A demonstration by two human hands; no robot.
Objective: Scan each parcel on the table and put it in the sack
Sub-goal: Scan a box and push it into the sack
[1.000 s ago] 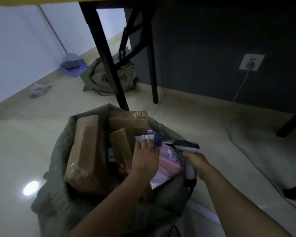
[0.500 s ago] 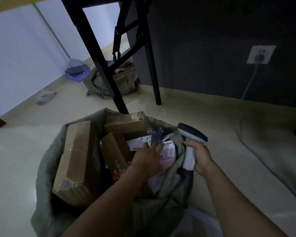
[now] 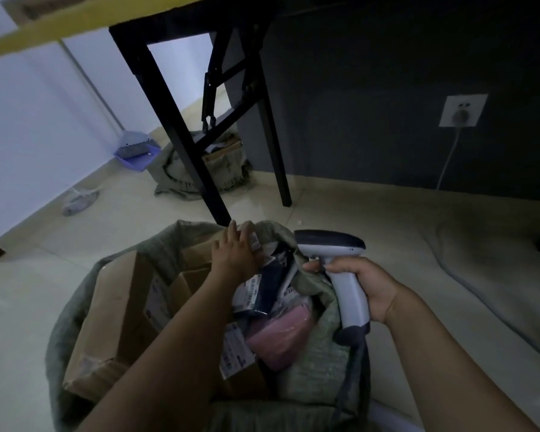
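Note:
A grey-green sack (image 3: 315,347) stands open on the floor in front of me, full of parcels. Inside lie a large cardboard box (image 3: 113,319) at the left, a dark blue parcel (image 3: 270,285) with white labels and a pink bag (image 3: 281,338). My left hand (image 3: 234,254) reaches over the sack with its fingers straight, touching a cardboard box (image 3: 197,255) at the far rim. My right hand (image 3: 362,291) grips the handle of a grey barcode scanner (image 3: 334,247) at the sack's right edge.
A black table leg (image 3: 175,129) and yellow table edge (image 3: 75,23) stand just beyond the sack. Another sack with boxes (image 3: 222,163) sits under the table. A purple dustpan (image 3: 136,151) lies by the left wall. A wall socket (image 3: 462,110) with a cable is at right.
My left hand has let go of the blue parcel and moved forward to the box at the sack's far rim. The scanner has risen and my view has tilted up.

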